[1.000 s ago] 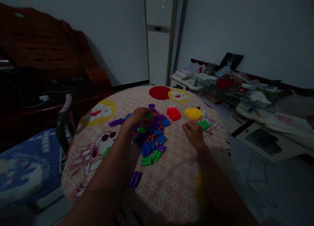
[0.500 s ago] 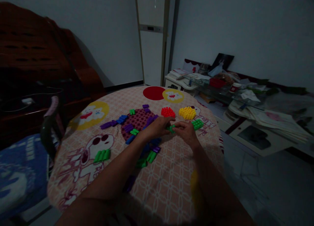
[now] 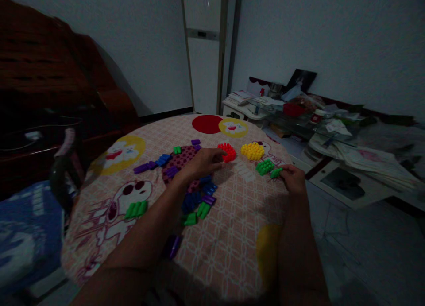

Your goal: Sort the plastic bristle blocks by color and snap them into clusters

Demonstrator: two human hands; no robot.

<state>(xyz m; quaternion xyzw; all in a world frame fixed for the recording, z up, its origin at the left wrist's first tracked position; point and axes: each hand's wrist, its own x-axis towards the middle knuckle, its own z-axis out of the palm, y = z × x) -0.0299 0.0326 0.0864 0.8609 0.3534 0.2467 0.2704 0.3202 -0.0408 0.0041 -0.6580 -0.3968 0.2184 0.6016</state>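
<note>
My right hand pinches a small green building block at the table's right side, just beside a larger green block cluster. Over the middle of the table, my left hand has its fingers apart and holds nothing that I can see. Its fingertips are close to the red block cluster; whether they touch it I cannot tell. A yellow block cluster sits to the right of the red one. Loose blue blocks lie below my left hand, partly screened by the forearm.
Purple blocks and green blocks are scattered over the patterned tablecloth. A chair stands at the left. Beyond the table's right edge, a low cabinet carries papers and bags.
My right hand has moved right with the green block, from the middle to beside the green cluster. My left hand has let go of that block and shifted slightly left.
</note>
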